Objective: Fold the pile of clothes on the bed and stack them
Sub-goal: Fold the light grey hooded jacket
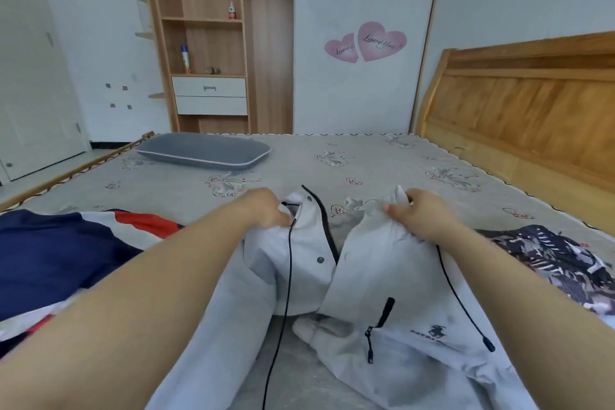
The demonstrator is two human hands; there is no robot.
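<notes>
A light grey zip jacket [376, 276] with black zipper and black drawcords lies open on the bed [366, 163] in front of me. My left hand [266, 208] grips its left collar edge beside the zipper. My right hand [419, 213] pinches the right collar edge and lifts it slightly. A navy, white and red garment [60, 253] lies at the left. A black and white patterned garment [559, 260] lies crumpled at the right.
A grey pillow [203, 151] rests at the bed's far left. A wooden headboard [519, 103] runs along the right side. An open wooden wardrobe [213, 36] stands behind the bed, with a white door [33, 76] at the left.
</notes>
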